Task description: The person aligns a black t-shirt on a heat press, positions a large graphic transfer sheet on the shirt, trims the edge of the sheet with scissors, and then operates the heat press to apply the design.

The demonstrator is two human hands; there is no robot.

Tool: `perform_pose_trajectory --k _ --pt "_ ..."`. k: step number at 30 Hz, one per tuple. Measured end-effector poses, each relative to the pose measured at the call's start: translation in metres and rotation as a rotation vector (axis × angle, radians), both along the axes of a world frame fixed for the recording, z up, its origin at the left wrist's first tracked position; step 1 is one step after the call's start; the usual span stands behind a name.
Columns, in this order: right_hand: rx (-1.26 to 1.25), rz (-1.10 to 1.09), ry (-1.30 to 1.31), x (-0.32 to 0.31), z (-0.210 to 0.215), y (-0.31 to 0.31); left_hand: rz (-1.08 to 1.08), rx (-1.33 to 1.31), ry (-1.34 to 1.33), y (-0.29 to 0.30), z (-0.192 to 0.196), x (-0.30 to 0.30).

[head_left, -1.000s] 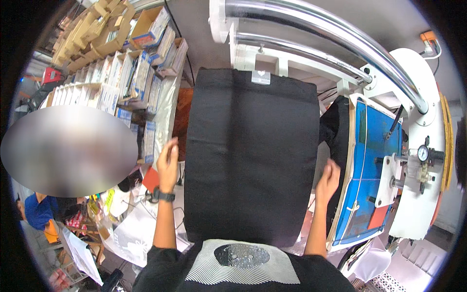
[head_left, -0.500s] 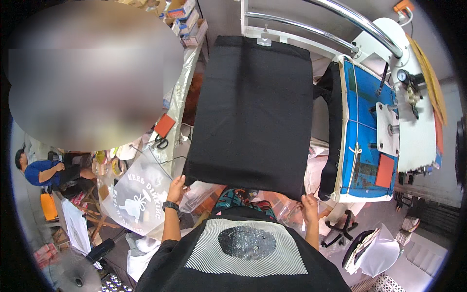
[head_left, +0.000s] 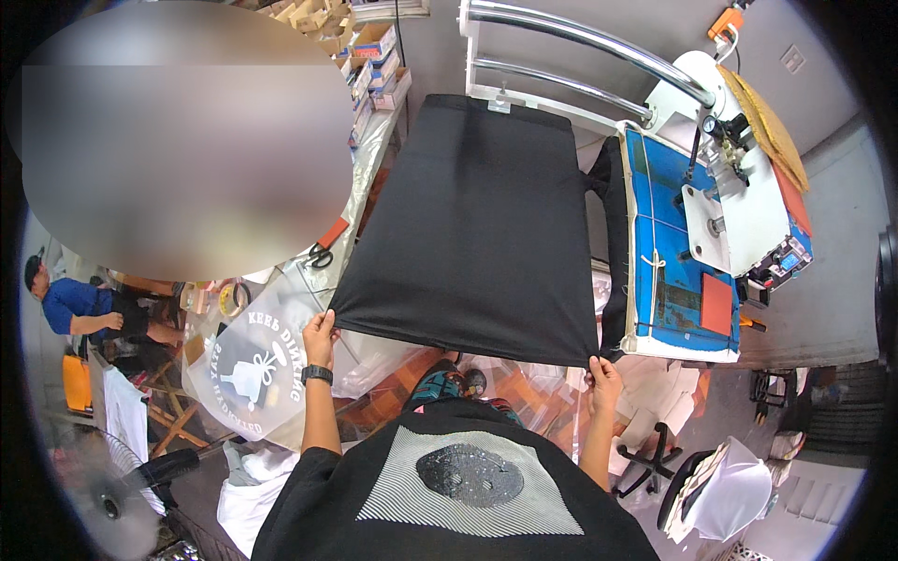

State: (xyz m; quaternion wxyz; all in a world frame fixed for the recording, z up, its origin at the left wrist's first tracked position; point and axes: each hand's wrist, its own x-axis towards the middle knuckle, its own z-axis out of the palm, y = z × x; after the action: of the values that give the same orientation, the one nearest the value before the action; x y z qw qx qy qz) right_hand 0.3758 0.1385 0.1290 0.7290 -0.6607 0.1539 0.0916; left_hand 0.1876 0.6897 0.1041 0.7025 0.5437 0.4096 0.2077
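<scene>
the black cloth (head_left: 468, 234) is spread out in front of me, wider at my end than at the far end, its near edge drawn almost straight between my 2 hands. my left hand (head_left: 320, 335) pinches the near left corner, thumb and fingers closed on the hem; my right hand (head_left: 603, 379) grips the near right corner in much the same way. i take it that holding 2 corners, well apart, keeps the surface taut and free of folds; a soft darker band toward the far end is about all that breaks it. what lies underneath is hidden. at the far edge sits 1 small pale tag (head_left: 499, 107), which would make a handy centre mark.

just to the right, a second dark fabric (head_left: 614, 224) hangs along the side of a blue panel (head_left: 669, 243). a white cord (head_left: 653, 264) is tied in a bow there, presumably to bind the panel's cover, and a red square (head_left: 716, 305) rests against it. past the far edge, 2 chrome bars (head_left: 589, 39) run to a white machine frame.

on my left, black-handled scissors (head_left: 320, 255) lie near the cloth, probably for easy reach, by a clear sheet with white print (head_left: 248, 374). farther out sits a person in a blue shirt (head_left: 79, 304).
</scene>
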Motion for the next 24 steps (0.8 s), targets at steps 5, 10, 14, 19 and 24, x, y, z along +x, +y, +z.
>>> perform_pose_trajectory --k 5,10,14,19,24 --pt "-0.320 0.058 0.088 -0.002 -0.002 -0.003 -0.058 0.230 0.146 0.003 -0.030 -0.007" --pt "-0.012 0.131 0.128 0.000 -0.040 -0.020 0.046 0.197 0.035 -0.007 -0.024 0.008" --pt "-0.067 0.122 0.145 0.005 -0.025 -0.005 0.101 0.231 0.134 -0.017 -0.034 0.002" --pt "-0.158 0.181 0.155 0.012 -0.021 -0.009 0.512 0.456 0.412 0.049 -0.068 -0.104" --pt "-0.263 0.187 0.167 0.016 -0.021 -0.010 0.595 0.276 0.768 0.090 -0.035 -0.169"
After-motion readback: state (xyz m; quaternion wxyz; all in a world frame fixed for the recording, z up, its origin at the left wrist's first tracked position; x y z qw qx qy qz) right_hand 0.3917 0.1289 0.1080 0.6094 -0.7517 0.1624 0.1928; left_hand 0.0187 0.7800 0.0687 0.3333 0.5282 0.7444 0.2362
